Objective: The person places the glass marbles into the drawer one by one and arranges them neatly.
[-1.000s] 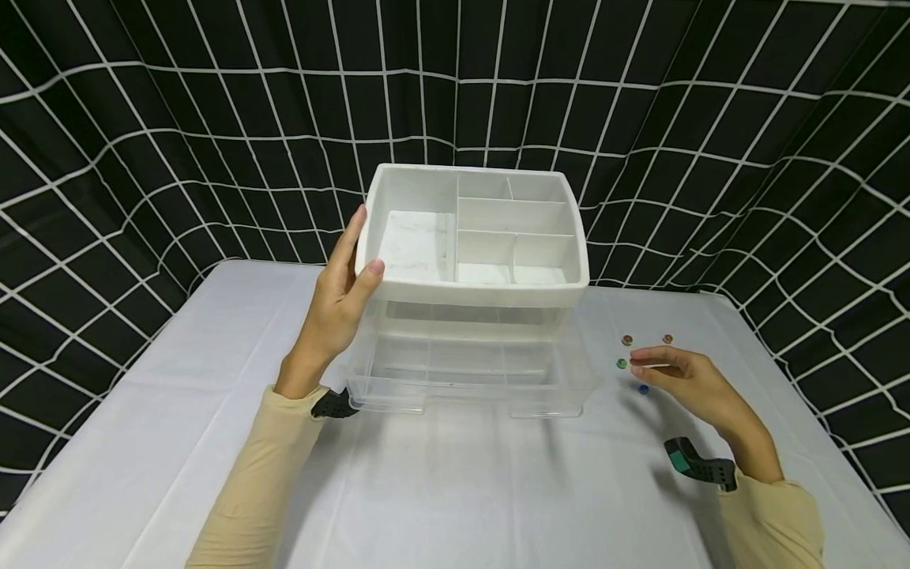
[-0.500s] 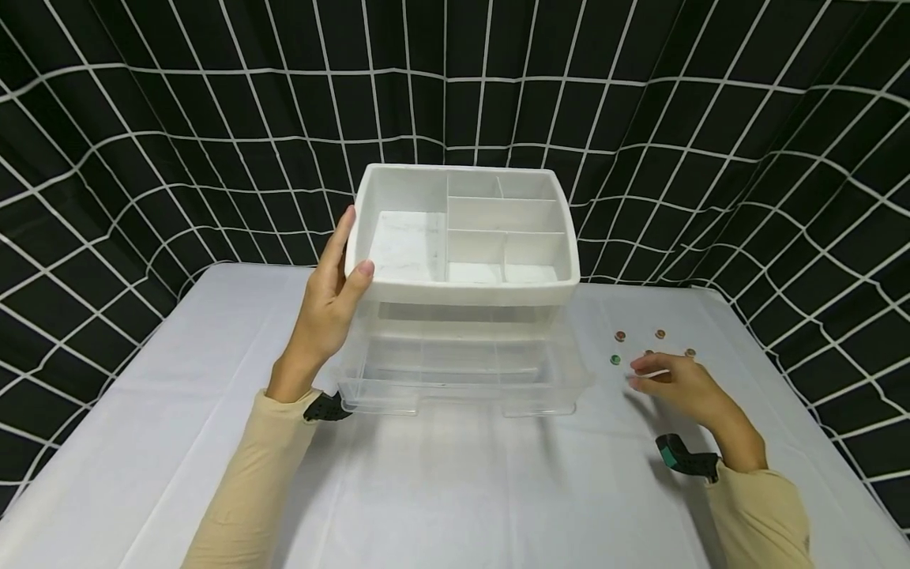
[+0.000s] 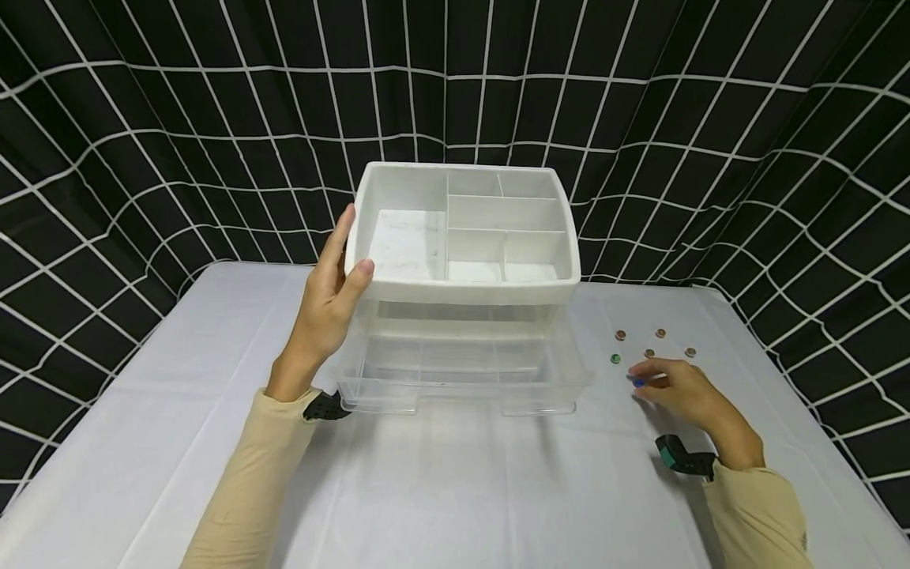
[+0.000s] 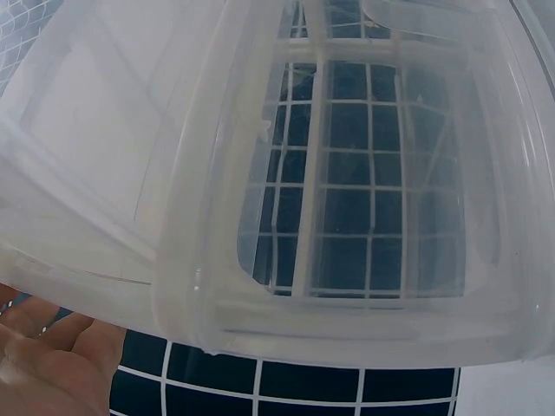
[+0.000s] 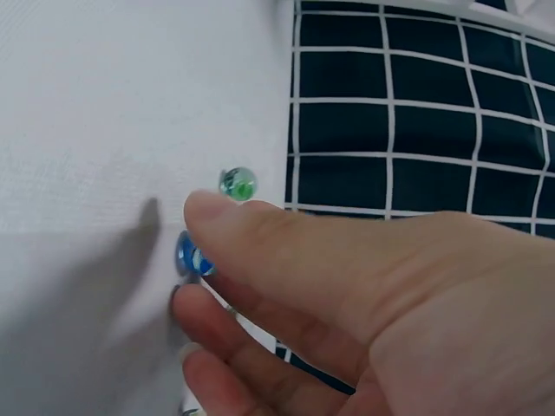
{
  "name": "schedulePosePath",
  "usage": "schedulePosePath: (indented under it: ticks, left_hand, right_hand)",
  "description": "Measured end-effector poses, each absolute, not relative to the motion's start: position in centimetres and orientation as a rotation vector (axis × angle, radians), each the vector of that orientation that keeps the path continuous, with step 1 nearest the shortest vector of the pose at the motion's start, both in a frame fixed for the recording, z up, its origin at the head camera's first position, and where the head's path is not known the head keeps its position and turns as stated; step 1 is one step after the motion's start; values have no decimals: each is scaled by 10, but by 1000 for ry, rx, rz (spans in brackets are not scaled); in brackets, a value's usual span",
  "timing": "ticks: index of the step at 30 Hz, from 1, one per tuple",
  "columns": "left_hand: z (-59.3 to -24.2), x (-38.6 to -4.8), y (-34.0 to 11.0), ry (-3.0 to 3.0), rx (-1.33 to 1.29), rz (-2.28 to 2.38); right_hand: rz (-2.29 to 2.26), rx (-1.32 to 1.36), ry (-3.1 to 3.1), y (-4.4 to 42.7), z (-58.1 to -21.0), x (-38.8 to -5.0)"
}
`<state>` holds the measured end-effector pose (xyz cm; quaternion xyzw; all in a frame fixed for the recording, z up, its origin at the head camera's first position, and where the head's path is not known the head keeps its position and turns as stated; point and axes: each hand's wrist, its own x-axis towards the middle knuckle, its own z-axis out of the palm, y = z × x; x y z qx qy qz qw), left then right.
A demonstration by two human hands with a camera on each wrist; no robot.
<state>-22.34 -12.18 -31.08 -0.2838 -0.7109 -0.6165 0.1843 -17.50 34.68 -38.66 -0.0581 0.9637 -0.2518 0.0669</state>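
A white desktop organizer (image 3: 465, 292) with a divided top tray stands in the middle of the table, its clear drawer (image 3: 462, 387) pulled out at the front. My left hand (image 3: 323, 312) grips the organizer's left side, thumb over the top rim and fingers along the outer wall. In the left wrist view, part of that hand (image 4: 56, 368) shows under the translucent plastic. Out to the right, my right hand (image 3: 686, 395) pinches a blue glass marble (image 3: 638, 382) between thumb and fingertips. The right wrist view shows this blue marble (image 5: 192, 256) at the thumb tip, beside a green marble (image 5: 238, 184).
Several brownish marbles (image 3: 621, 335) lie loose on the white-covered table (image 3: 426, 490) beyond the right hand, near the green one. Black cloth with a white grid (image 3: 455, 103) encloses the table at the back and sides.
My right hand has come down onto the blue marble and now has it between the fingertips. The left hand keeps its grip. The whole head view has shifted slightly.
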Motion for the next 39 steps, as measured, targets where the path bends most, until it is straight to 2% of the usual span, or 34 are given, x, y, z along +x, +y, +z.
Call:
schedulePosePath:
  ticks: [39]
  left_hand:
    - [-312, -224, -121, -1962, -814, -1771]
  right_hand:
    - [-708, -182, 2993, 345, -391, -177]
